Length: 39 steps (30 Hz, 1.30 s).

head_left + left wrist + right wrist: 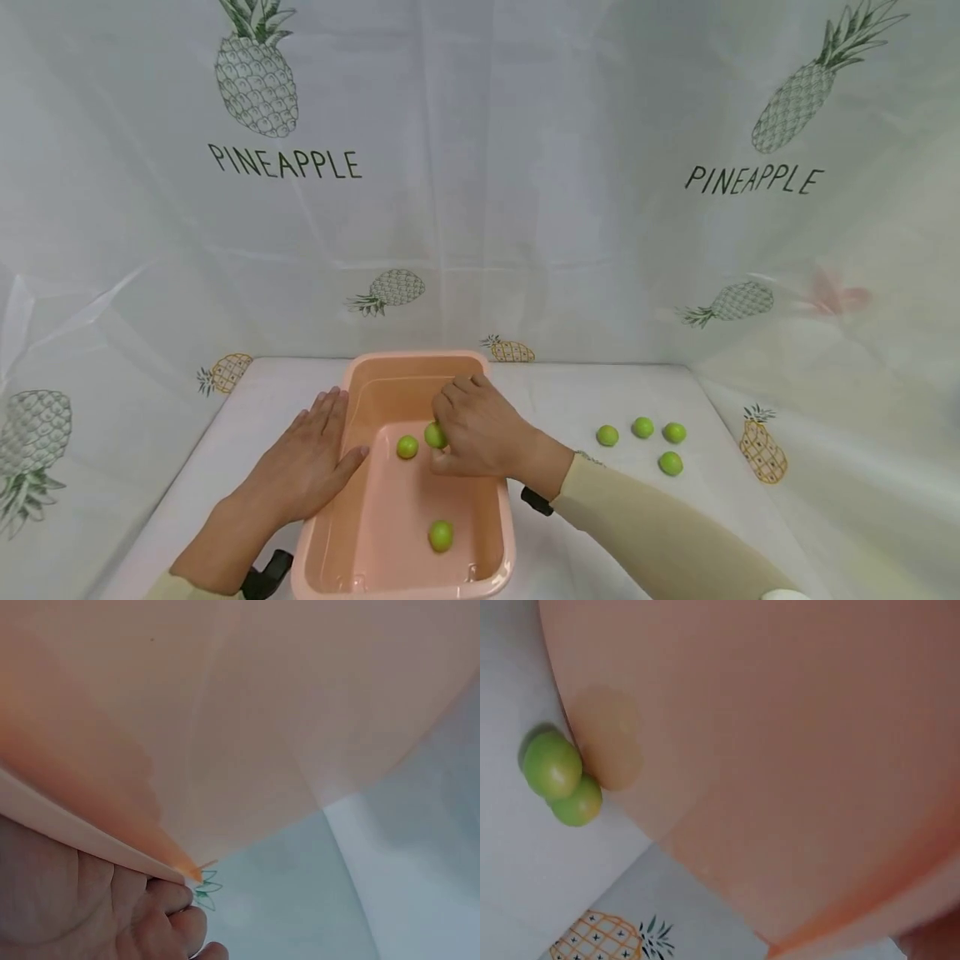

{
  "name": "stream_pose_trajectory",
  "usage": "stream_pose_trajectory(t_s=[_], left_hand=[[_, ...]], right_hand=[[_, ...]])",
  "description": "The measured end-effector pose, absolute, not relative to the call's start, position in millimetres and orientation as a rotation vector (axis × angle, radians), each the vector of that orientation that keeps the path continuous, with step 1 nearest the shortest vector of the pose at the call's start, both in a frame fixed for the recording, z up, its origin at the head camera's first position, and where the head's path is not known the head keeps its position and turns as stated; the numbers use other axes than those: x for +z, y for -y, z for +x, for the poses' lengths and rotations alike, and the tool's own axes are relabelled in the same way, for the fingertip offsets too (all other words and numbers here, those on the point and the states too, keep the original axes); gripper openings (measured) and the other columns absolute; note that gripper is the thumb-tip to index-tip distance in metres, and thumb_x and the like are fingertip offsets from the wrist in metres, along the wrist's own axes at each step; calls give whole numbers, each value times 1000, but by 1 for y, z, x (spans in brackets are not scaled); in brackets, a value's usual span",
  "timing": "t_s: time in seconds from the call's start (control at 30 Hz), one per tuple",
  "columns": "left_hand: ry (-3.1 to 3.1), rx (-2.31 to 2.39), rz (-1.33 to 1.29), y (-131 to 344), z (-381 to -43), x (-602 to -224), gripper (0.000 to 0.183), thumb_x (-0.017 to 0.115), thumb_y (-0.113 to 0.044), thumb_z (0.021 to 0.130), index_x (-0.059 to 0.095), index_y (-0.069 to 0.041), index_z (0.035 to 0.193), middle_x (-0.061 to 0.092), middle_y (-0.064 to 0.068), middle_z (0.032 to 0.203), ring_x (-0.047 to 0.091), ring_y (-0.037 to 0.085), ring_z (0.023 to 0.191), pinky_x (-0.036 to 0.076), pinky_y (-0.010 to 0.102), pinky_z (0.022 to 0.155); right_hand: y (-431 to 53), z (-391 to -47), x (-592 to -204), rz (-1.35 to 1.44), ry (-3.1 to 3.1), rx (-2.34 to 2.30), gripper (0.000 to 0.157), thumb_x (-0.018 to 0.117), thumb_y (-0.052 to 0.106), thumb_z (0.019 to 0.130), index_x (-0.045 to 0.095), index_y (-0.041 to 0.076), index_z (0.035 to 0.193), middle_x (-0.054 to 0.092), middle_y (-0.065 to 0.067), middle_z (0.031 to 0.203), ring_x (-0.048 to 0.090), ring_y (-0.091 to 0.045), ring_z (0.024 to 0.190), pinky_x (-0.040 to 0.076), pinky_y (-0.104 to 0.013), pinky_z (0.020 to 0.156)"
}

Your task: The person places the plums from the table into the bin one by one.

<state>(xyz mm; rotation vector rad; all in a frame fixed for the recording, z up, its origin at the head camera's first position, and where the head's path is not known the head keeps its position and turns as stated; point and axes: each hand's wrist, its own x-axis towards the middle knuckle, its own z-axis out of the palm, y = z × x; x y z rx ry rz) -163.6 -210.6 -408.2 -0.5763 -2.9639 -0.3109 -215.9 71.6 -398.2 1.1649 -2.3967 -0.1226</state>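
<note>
A pink plastic tub (420,517) stands on the white table. My left hand (303,458) lies along its left rim with straight fingers; in the left wrist view the fingers (142,900) run beside the tub wall. My right hand (480,429) reaches in over the right rim, fingers curled, and holds a small round green fruit (435,434) between thumb and fingers. Close by, a second green fruit (407,447) lies on the tub floor. Another green fruit (441,536) sits nearer the front. Only a dark corner of the right hand (934,937) shows in the right wrist view.
Several green fruits (671,463) lie on the white tabletop (592,525) to the right of the tub. Behind the table hangs a pale sheet (540,208) printed with pineapples. The right wrist view shows two green fruits (552,766) just outside the tub wall.
</note>
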Motion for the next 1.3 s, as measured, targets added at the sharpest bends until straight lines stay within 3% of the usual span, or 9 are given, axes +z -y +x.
stream_pose_trajectory(t_s=[0.17,0.6,1.3], left_hand=[[2954,-253,-559,210,-164,-409,79,56,-41,108,32,16,157,32,34,165,31,52,154,31,67,123],[2938,-222,-543,208,-162,-407,78,59,-38,106,35,17,156,35,35,164,32,52,154,32,66,123],[2953,-250,-544,207,-161,-408,78,58,-38,107,33,16,157,33,34,165,32,52,154,33,65,122]], right_hand=[[-57,-213,-409,1175,2433,-268,32,61,52,84,48,23,80,47,8,78,44,-13,77,35,-32,76],[-54,-212,-413,1131,2456,-232,33,64,50,87,48,22,81,45,7,78,40,-14,76,30,-29,75],[-56,-212,-416,1119,2497,-213,35,65,52,85,49,21,83,45,7,79,39,-15,76,32,-31,76]])
